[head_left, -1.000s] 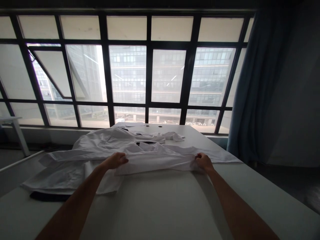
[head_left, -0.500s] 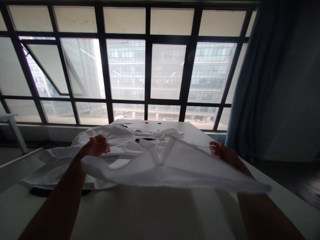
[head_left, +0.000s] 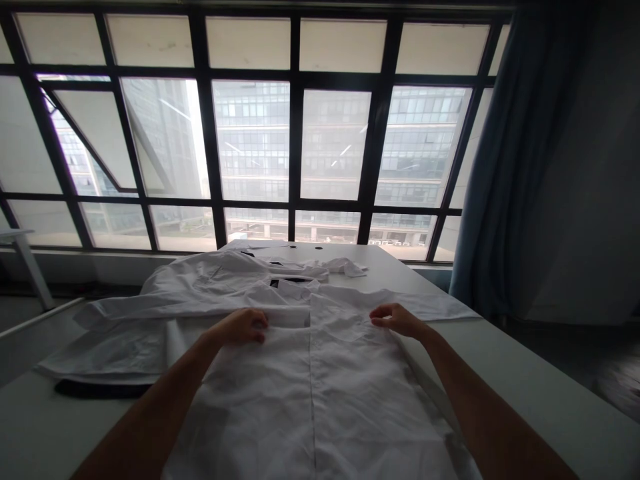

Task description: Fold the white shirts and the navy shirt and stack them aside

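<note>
A white long-sleeved shirt (head_left: 280, 393) lies spread over the near part of the table, its front opening running down the middle. My left hand (head_left: 244, 327) is on the shirt's left panel, fingers curled onto the upper edge of the cloth. On the right panel, my right hand (head_left: 397, 319) pinches the cloth between thumb and fingers, close to the shoulder. A sleeve stretches out to the right beyond that hand. Just past my hands, a dark patch (head_left: 275, 284) shows at the collar.
More white garments (head_left: 200, 277) lie in a heap at the back left. A black flat item (head_left: 100, 389) pokes out under the cloth on the left. The white table (head_left: 520, 373) runs toward a large window (head_left: 255, 140); a blue curtain (head_left: 510, 167) hangs at the right.
The shirt's near cloth was billowing in the air and has come down flat. My hands have moved inward, closer together, and now grip the cloth.
</note>
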`<state>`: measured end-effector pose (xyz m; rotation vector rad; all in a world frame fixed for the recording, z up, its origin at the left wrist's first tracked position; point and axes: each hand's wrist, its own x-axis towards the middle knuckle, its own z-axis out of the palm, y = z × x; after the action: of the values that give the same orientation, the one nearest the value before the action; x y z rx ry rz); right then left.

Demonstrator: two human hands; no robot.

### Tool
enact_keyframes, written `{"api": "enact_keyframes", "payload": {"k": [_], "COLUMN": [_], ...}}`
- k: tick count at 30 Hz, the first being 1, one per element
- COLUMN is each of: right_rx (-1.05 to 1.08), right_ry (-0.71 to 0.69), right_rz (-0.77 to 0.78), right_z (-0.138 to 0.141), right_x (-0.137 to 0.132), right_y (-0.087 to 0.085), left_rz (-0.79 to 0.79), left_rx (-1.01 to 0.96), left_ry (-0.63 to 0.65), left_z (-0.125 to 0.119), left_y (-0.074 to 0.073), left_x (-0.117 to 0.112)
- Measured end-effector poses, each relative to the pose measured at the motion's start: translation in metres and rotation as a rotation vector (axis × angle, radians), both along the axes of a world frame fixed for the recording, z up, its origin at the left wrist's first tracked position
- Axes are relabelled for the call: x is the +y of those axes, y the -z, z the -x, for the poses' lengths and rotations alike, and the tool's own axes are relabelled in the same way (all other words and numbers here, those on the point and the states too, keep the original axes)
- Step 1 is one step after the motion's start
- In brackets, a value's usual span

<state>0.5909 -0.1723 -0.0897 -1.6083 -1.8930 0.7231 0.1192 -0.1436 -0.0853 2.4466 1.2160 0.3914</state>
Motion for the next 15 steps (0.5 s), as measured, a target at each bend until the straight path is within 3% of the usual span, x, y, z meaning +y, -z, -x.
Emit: {"api": "enact_keyframes", "payload": {"k": [3, 7, 11, 15], "right_rx": [-0.250, -0.483, -0.662, -0.723], "right_ry": [-0.061, -0.057, -0.078, -0.135], "right_rz": [-0.028, -0.007, 0.169, 0.291], "right_z": [0.006, 0.021, 0.036, 0.047], "right_x": [0.001, 0.000, 0.001, 0.005], "right_y": [0.002, -0.007, -0.021, -0.034], "left_rz": [0.018, 0.074, 0.051, 0.090], "left_rx": [0.094, 0.270, 0.424, 0.428], "left_ry": [0.031, -0.008, 0.049, 0.065], "left_z": [-0.004, -0.009, -0.020, -0.033], "left_y": [0.006, 0.002, -0.008, -0.029], "left_x": [0.003, -0.003, -0.027, -0.043]}}
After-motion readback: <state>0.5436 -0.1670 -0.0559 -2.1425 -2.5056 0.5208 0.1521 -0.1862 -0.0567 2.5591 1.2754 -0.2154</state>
